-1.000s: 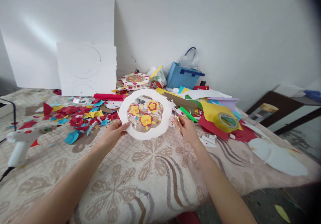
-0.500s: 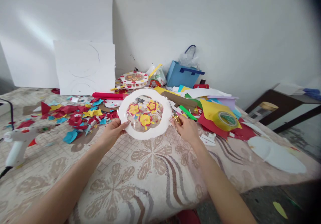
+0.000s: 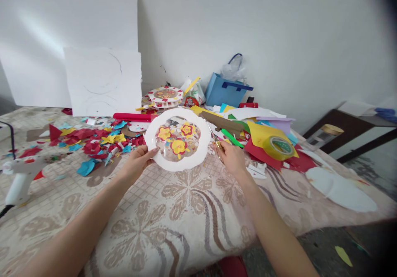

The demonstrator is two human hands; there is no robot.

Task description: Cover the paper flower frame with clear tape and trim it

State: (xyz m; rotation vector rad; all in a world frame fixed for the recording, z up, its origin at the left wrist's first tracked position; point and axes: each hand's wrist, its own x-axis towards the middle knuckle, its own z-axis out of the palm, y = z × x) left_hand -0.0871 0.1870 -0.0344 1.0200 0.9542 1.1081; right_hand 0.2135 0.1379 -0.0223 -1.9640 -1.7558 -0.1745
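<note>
My left hand [image 3: 137, 164] pinches the lower left rim of a white scalloped paper disc [image 3: 178, 138]. The disc has a clear centre showing yellow and red paper flowers. It is held tilted up above the patterned tablecloth [image 3: 186, 211]. My right hand [image 3: 232, 159] is closed round small gold-handled scissors [image 3: 216, 138], whose blades point up and left toward the disc's right edge. The blade tips lie close to the rim; I cannot tell if they touch it.
Red, blue and yellow paper scraps [image 3: 93, 140] litter the left. A white glue gun [image 3: 20, 177] lies at far left. Coloured sheets and a tape roll [image 3: 279, 148] pile up at right, a blue bag [image 3: 223, 91] and another decorated disc [image 3: 166, 95] behind. White boards [image 3: 102, 80] lean on the wall.
The scissors have come up in my right hand and their blades now reach toward the disc's right edge. The view has drifted slightly; my left hand keeps its hold.
</note>
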